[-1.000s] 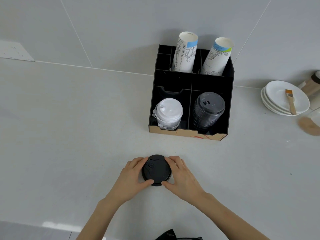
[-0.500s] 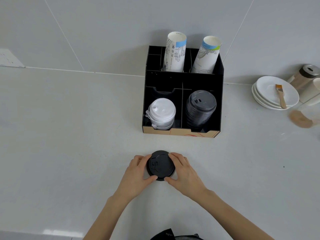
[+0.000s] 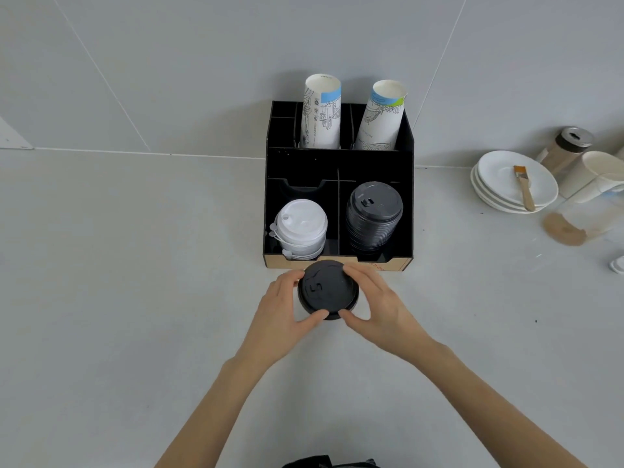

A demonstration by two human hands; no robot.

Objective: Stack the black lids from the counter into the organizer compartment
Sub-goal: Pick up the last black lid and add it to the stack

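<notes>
Lids (image 3: 327, 289) sit clasped between my left hand (image 3: 282, 310) and right hand (image 3: 378, 307), now nearer the organizer (image 3: 337, 163) at frame centre than before.

No text could be read. The paper cups (image 3: 320, 113) bore small printed marks and line drawings, too fine to make out, and orange lettering on the organizer's front edge (image 3: 388, 265) was mostly hidden.
</notes>
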